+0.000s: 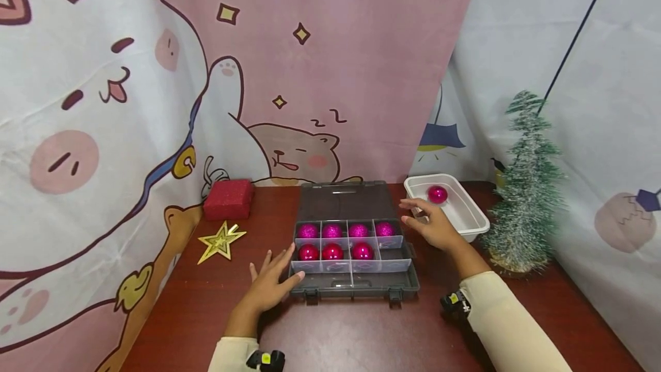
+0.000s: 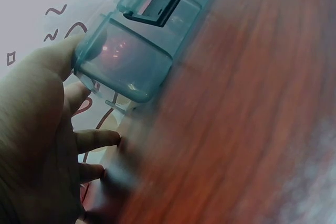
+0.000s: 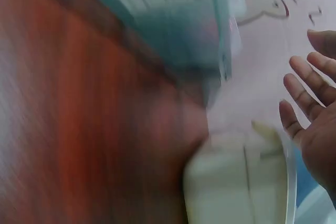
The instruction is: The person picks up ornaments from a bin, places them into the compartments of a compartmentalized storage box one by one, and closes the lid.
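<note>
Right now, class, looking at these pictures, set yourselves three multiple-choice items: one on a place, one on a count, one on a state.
1. Where is the gold star?
A. left of the organiser case
B. inside the white tub
C. under the small tree

2. How many pink baubles lie in the organiser case?
A. five
B. seven
C. nine

3. How is the right hand?
A. gripping a bauble
B. open, holding nothing
C. flat on the red box

Key: 1 A, it lies on the table left of the case. 2 B, four behind and three in front. 3 B, its fingers are spread beside the white tub.
</note>
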A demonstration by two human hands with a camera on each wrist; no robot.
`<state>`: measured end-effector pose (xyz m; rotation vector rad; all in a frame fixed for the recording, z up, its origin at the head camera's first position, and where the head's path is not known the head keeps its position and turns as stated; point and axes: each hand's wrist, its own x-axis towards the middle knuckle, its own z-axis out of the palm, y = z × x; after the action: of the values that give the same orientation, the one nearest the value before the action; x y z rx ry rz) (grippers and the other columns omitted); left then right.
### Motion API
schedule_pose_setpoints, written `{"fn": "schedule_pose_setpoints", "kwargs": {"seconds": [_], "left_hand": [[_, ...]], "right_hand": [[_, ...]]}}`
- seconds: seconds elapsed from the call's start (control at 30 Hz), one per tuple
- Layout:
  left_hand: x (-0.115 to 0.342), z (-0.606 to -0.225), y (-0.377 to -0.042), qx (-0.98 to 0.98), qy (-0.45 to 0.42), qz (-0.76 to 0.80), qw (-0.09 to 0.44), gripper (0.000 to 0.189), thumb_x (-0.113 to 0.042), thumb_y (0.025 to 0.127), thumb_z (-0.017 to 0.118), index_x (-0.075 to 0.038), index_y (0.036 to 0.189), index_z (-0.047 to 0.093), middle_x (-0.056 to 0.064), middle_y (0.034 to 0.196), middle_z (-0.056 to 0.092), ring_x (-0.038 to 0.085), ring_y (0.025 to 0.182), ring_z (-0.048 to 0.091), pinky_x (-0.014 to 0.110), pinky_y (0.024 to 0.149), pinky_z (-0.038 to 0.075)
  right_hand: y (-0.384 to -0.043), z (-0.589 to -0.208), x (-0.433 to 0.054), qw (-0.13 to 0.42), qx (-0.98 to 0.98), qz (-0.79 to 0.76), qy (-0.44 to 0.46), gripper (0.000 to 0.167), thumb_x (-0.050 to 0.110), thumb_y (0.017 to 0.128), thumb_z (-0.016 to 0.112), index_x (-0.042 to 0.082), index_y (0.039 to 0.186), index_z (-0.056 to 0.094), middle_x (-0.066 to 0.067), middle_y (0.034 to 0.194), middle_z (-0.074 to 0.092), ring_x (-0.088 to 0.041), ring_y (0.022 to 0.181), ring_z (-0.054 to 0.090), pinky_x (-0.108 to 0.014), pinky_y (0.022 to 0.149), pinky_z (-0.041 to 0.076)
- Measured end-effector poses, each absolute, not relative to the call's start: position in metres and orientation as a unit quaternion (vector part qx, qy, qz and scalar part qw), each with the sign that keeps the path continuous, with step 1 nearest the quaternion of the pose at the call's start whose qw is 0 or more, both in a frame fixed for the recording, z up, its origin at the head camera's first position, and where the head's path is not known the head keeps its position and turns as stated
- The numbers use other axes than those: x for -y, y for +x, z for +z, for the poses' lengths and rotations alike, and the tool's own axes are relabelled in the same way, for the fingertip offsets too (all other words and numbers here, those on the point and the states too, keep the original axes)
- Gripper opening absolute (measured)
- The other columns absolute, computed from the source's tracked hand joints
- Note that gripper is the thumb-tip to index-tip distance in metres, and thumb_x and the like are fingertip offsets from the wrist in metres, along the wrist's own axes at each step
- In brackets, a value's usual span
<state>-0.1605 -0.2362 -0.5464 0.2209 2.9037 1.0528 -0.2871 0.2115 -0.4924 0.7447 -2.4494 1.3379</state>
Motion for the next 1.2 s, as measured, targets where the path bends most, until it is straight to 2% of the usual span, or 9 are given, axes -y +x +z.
{"fn": "schedule_pose_setpoints", "kwargs": {"seconds": [0.1, 0.27, 0.47, 0.53, 0.7, 0.83, 0.97, 1.1, 1.2], "left_hand": [[0.236, -0.547, -0.162, -0.937, 0.071, 0.341, 0.023, 0.085, -0.063, 0.102, 0.064, -0.034, 0.174, 0.031, 0.018, 0.176, 0.040, 0.058, 0.168, 0.010, 0.088, 0.121, -0.015], [0.236, -0.547, -0.162, -0.937, 0.069, 0.341, 0.023, 0.085, -0.063, 0.102, 0.064, -0.033, 0.174, 0.030, 0.017, 0.176, 0.040, 0.058, 0.168, 0.010, 0.088, 0.121, -0.016], [0.237, -0.548, -0.163, -0.937, 0.069, 0.341, 0.023, 0.085, -0.064, 0.102, 0.063, -0.034, 0.174, 0.029, 0.016, 0.176, 0.040, 0.058, 0.168, 0.010, 0.087, 0.121, -0.016], [0.237, -0.548, -0.163, -0.937, 0.069, 0.341, 0.023, 0.085, -0.064, 0.101, 0.063, -0.034, 0.174, 0.030, 0.016, 0.176, 0.040, 0.058, 0.168, 0.010, 0.088, 0.121, -0.016], [0.237, -0.549, -0.164, -0.938, 0.069, 0.340, 0.027, 0.085, -0.064, 0.102, 0.063, -0.035, 0.174, 0.029, 0.016, 0.176, 0.040, 0.058, 0.168, 0.010, 0.087, 0.121, -0.016], [0.237, -0.548, -0.163, -0.935, 0.073, 0.345, 0.024, 0.084, -0.062, 0.102, 0.064, -0.033, 0.174, 0.031, 0.018, 0.175, 0.041, 0.060, 0.167, 0.011, 0.089, 0.120, -0.015], [0.238, -0.548, -0.164, -0.934, 0.076, 0.348, 0.022, 0.084, -0.062, 0.102, 0.064, -0.032, 0.174, 0.032, 0.018, 0.175, 0.041, 0.060, 0.167, 0.011, 0.089, 0.120, -0.015], [0.238, -0.550, -0.164, -0.935, 0.074, 0.347, 0.023, 0.084, -0.063, 0.102, 0.063, -0.034, 0.174, 0.030, 0.015, 0.176, 0.040, 0.058, 0.168, 0.010, 0.088, 0.120, -0.016], [0.239, -0.551, -0.164, -0.934, 0.075, 0.348, 0.022, 0.083, -0.062, 0.102, 0.063, -0.034, 0.174, 0.031, 0.015, 0.176, 0.040, 0.058, 0.168, 0.010, 0.088, 0.120, -0.016]], "right_hand": [[-0.297, -0.489, -0.227, 0.152, 0.835, 0.473, 0.238, 0.039, -0.001, 0.098, 0.076, -0.005, 0.136, 0.070, -0.028, 0.127, 0.076, 0.010, 0.111, 0.063, -0.022, 0.087, 0.055], [-0.313, -0.486, -0.249, 0.179, 0.842, 0.472, 0.192, 0.036, 0.001, 0.098, 0.076, -0.009, 0.133, 0.070, -0.033, 0.124, 0.074, -0.004, 0.105, 0.068, -0.010, 0.084, 0.050], [-0.331, -0.478, -0.266, 0.170, 0.860, 0.462, 0.133, 0.038, 0.003, 0.100, 0.076, -0.009, 0.135, 0.068, -0.036, 0.124, 0.071, 0.000, 0.097, 0.064, -0.006, 0.080, 0.047], [-0.336, -0.475, -0.269, 0.161, 0.864, 0.463, 0.115, 0.038, 0.004, 0.100, 0.076, -0.009, 0.135, 0.068, -0.036, 0.127, 0.071, -0.006, 0.103, 0.064, -0.009, 0.083, 0.047], [-0.347, -0.472, -0.277, 0.125, 0.870, 0.472, 0.067, 0.043, 0.009, 0.104, 0.073, -0.011, 0.141, 0.063, -0.035, 0.141, 0.065, -0.040, 0.130, 0.060, -0.017, 0.096, 0.041], [-0.356, -0.473, -0.284, 0.100, 0.874, 0.474, 0.044, 0.051, 0.011, 0.105, 0.071, -0.011, 0.148, 0.058, -0.037, 0.148, 0.060, -0.047, 0.140, 0.053, -0.018, 0.094, 0.039], [-0.362, -0.472, -0.287, 0.088, 0.879, 0.467, 0.027, 0.053, 0.013, 0.104, 0.069, -0.010, 0.151, 0.056, -0.036, 0.151, 0.058, -0.047, 0.143, 0.051, -0.022, 0.095, 0.041], [-0.367, -0.474, -0.289, 0.065, 0.884, 0.463, 0.010, 0.056, 0.010, 0.104, 0.069, -0.011, 0.153, 0.052, -0.037, 0.156, 0.053, -0.050, 0.149, 0.047, -0.043, 0.109, 0.047], [-0.372, -0.478, -0.291, 0.039, 0.892, 0.450, 0.007, 0.059, 0.009, 0.104, 0.071, -0.011, 0.155, 0.049, -0.040, 0.158, 0.048, -0.056, 0.152, 0.043, -0.061, 0.120, 0.042]]}}
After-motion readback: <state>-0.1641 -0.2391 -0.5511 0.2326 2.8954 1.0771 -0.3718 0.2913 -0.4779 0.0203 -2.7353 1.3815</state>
